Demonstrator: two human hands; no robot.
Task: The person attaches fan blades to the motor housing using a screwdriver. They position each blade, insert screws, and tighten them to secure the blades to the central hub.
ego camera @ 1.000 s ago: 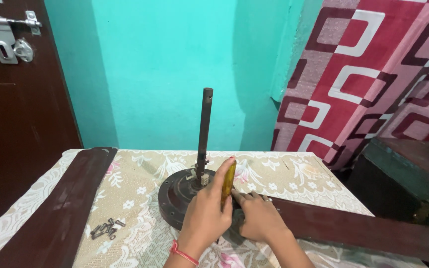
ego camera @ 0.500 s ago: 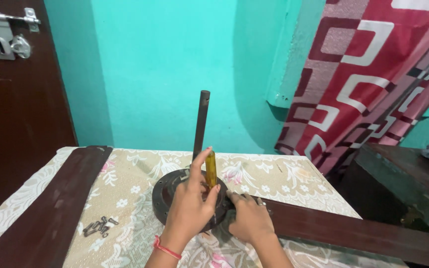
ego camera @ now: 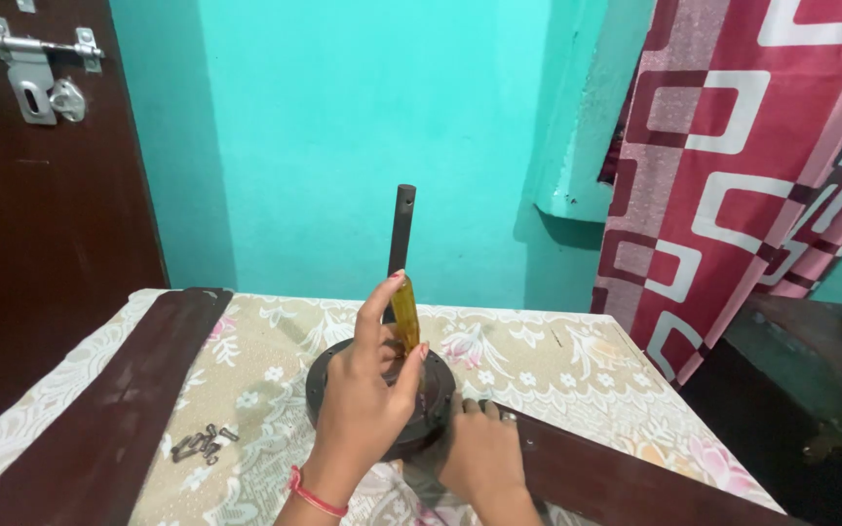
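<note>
A round dark fan motor (ego camera: 327, 388) lies on a table covered with a floral cloth (ego camera: 538, 356), and a dark metal shaft (ego camera: 401, 229) stands up from its middle. My left hand (ego camera: 363, 409), with a red thread at the wrist, grips a yellow-handled screwdriver (ego camera: 404, 314). The screwdriver is held nearly upright over the motor, and its tip is hidden behind my fingers. My right hand (ego camera: 479, 453) presses flat on the inner end of a brown fan blade (ego camera: 626, 482), right beside the motor.
A second brown blade (ego camera: 119, 409) runs along the table's left side. Several small screws (ego camera: 202, 444) lie loose beside it. A dark door (ego camera: 41, 253) with a metal latch (ego camera: 36, 68) stands left. A red patterned curtain (ego camera: 752, 166) and a dark side table (ego camera: 811, 380) are on the right.
My left hand has brought the screwdriver more upright over the motor. My right hand stays on the blade. My view has shifted slightly.
</note>
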